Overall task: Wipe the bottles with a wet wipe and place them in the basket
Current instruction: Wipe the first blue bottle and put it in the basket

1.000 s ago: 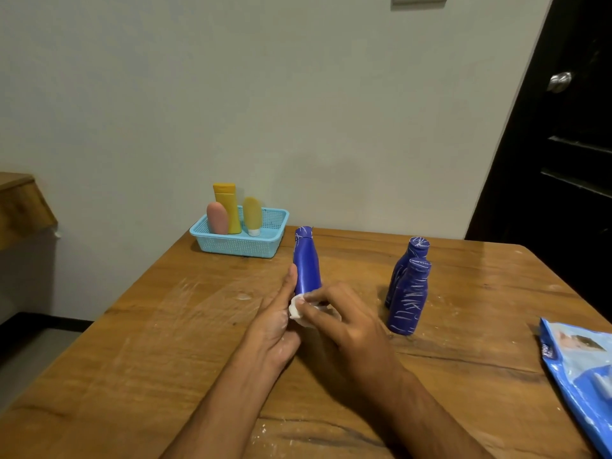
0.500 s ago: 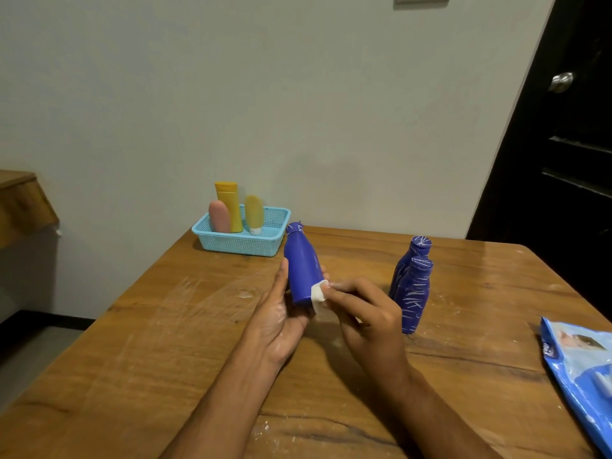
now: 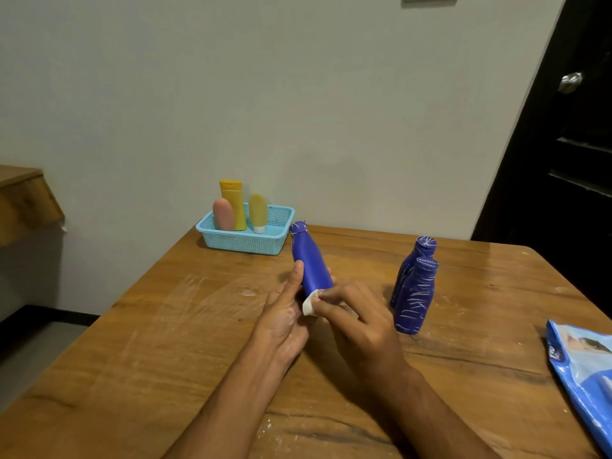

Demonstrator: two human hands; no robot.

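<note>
My left hand [image 3: 284,313] holds a blue bottle [image 3: 309,260] by its lower part, lifted off the table and tilted with its cap to the upper left. My right hand [image 3: 357,323] pinches a small white wet wipe [image 3: 310,303] against the bottle's base. Two more blue bottles streaked with white marks stand upright to the right, one [image 3: 415,296] in front of the other [image 3: 422,248]. A light blue basket [image 3: 246,238] sits at the table's far left corner and holds a pink, an orange and a yellow bottle.
A blue wet-wipe pack [image 3: 586,376] lies at the table's right edge. The wooden table [image 3: 165,342] shows white smears at the left. A white wall stands behind, a dark door [image 3: 569,144] at the right, and a wooden ledge [image 3: 23,200] at the left.
The bottle went from standing upright to being lifted and tilted further to the left. My right hand slid the wipe along the bottle's lower part.
</note>
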